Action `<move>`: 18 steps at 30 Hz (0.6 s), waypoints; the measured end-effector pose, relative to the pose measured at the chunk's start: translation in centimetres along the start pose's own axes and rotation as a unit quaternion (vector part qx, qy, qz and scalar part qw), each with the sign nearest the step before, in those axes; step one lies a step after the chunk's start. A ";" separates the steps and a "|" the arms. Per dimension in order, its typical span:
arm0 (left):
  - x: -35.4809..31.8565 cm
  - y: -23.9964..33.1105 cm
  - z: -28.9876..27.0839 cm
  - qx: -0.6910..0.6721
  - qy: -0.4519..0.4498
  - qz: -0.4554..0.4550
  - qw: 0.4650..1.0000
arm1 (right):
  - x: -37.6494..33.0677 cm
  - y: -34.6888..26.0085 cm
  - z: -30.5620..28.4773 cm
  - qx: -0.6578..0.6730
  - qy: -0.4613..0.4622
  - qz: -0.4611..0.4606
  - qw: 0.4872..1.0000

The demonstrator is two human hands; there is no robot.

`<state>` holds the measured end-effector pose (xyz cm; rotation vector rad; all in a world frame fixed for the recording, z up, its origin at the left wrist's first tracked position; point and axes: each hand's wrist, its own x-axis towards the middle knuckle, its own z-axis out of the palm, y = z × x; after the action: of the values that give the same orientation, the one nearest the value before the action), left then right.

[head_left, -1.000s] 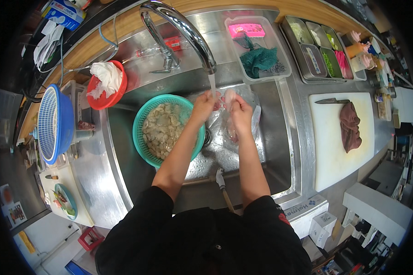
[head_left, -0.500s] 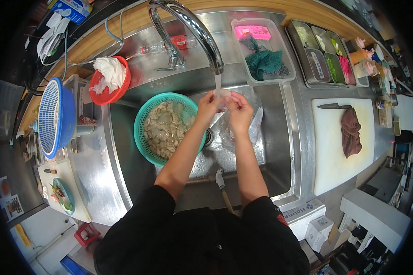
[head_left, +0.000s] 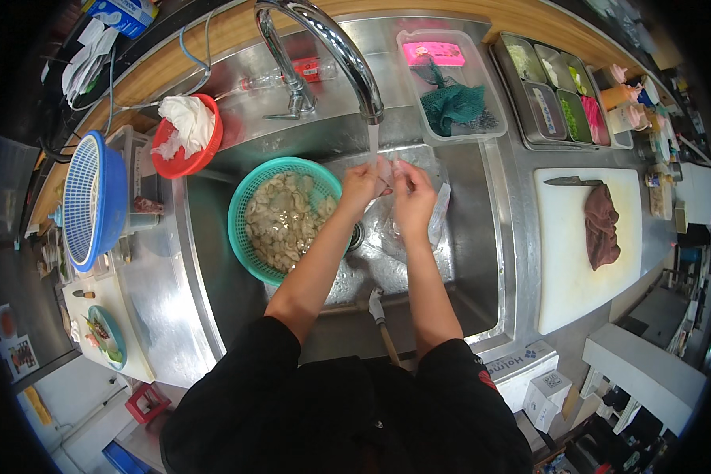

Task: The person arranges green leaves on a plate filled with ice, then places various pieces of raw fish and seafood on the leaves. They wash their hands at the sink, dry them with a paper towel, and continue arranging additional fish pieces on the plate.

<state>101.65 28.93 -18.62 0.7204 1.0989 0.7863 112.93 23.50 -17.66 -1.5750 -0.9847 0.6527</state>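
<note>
My left hand (head_left: 360, 188) and my right hand (head_left: 415, 197) are close together over the sink (head_left: 482, 245), just below the tap (head_left: 370, 107). Pinched between their fingertips is a small pale, translucent piece (head_left: 385, 167), too small to name; running water falls on it. To the left of my hands, a green plastic basket (head_left: 238, 195) holds water and many pale, soft pieces (head_left: 280, 217) that look like shellfish or meat. A crumpled clear plastic bag (head_left: 441, 217) lies in the sink, partly hidden behind my right hand.
A wooden-handled tool (head_left: 383, 324) leans at the sink's near side. To the right, a white cutting board (head_left: 561, 268) bears a knife (head_left: 570, 181) and a brown cloth (head_left: 600, 229). A clear tub (head_left: 494, 95) stands behind; a red basket (head_left: 209, 150) sits left.
My hands have shifted slightly and the pale piece is turned differently between the fingers. Water keeps running from the tap.
</note>
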 end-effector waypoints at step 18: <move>1.0 2.9 0.3 0.285 -0.071 0.070 0.953 | 1.4 -0.2 -0.8 0.132 -0.004 0.070 0.989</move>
<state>101.60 31.27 -16.66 1.3326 1.1609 0.5214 114.24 24.34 -17.18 -1.4155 -0.7622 0.8509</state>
